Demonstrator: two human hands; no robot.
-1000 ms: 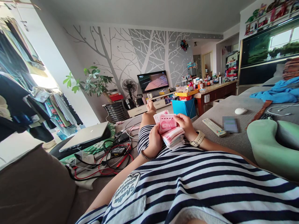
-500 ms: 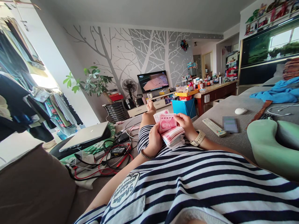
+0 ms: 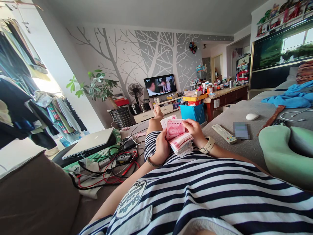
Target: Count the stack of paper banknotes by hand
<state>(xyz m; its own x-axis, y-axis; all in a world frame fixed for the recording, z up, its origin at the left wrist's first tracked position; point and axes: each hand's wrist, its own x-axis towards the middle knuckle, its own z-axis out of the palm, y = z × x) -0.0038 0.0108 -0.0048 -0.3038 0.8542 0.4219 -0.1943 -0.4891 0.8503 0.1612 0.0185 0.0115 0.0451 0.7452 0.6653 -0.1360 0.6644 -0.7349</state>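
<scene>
A thick wad of red 100 banknotes is folded between my two hands, above the striped cloth over my lap. My left hand is closed on the wad's left side, its thumb against the notes and a woven bracelet at the wrist. With its thumb and fingers, my right hand pinches the upper right edge of the raised front note. A pale watch is on the right wrist. Fingers behind the notes are hidden.
Left of my legs lie a laptop and tangled cables. To the right on the sofa are a remote control, a white mouse and a green neck pillow. A blue box stands beyond my hands.
The television picture has switched to a scene with people. Both hands and the banknotes look almost unmoved.
</scene>
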